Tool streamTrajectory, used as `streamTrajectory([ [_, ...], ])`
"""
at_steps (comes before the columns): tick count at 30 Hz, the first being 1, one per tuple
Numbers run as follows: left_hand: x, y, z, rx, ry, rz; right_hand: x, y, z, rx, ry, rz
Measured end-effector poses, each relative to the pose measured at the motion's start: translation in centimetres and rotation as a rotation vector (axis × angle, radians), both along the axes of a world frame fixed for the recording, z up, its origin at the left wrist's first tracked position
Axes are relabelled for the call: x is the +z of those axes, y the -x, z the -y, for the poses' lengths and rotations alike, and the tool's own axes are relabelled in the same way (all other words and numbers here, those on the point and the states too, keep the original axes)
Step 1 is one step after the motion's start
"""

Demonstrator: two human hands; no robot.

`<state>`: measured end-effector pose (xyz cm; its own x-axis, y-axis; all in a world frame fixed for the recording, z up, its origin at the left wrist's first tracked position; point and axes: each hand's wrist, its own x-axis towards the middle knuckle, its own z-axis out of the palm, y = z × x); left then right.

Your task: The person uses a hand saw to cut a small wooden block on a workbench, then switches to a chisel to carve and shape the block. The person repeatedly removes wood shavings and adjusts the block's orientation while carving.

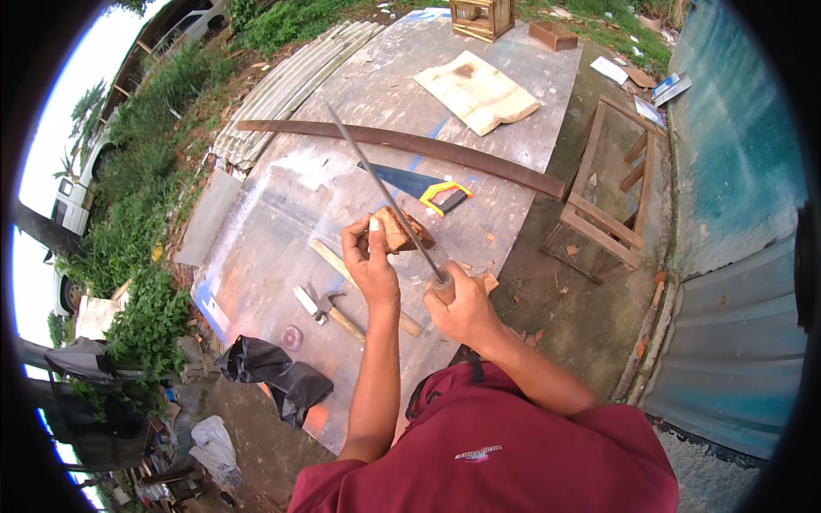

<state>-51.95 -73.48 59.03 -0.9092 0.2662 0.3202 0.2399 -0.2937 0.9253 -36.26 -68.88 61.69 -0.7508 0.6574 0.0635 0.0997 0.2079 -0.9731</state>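
Holds one small wood block (392,228), coarse-grained and reddish brown with a paler face, over the scuffed, paint-stained board (256,282), grasped in the bent fingers of the left hand (373,268). Clenches the right hand (463,306) around the handle of one long, slim metal file (368,165), slanting in front of the wood block; cannot tell whether touching. Has around these one blue-bladed saw (402,180), one claw hammer (345,324), one long dark plank (479,156) and one crumpled black bag (282,376).
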Motion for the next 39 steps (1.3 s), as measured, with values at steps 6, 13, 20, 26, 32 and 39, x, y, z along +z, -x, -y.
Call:
streamTrajectory([
  [6, 0.5, -0.3, 1.2, 0.007, 0.005, 0.070, 1.0, -0.6, 0.0, 0.062, -0.030, -0.019],
  [13, 0.7, -0.7, -0.1, -0.011, 0.001, 0.054, -2.7, -0.4, -0.5, -0.017, -0.077, -0.082],
  [20, -0.3, -0.7, 0.5, -0.012, -0.017, 0.073, 2.1, -1.8, -0.4, -0.006, -0.066, -0.094],
  [26, -0.7, -1.2, -0.3, -0.040, 0.010, -0.004, -0.4, -1.2, -1.3, -0.040, -0.110, -0.030],
  [32, -0.4, -1.0, -0.1, 0.025, 0.056, -0.024, -1.1, -1.8, -2.3, 0.038, -0.140, 0.108],
  [39, 0.0, -1.3, 0.2, 0.007, 0.066, 0.004, -1.0, -1.9, -1.1, 0.037, -0.064, 0.176],
])
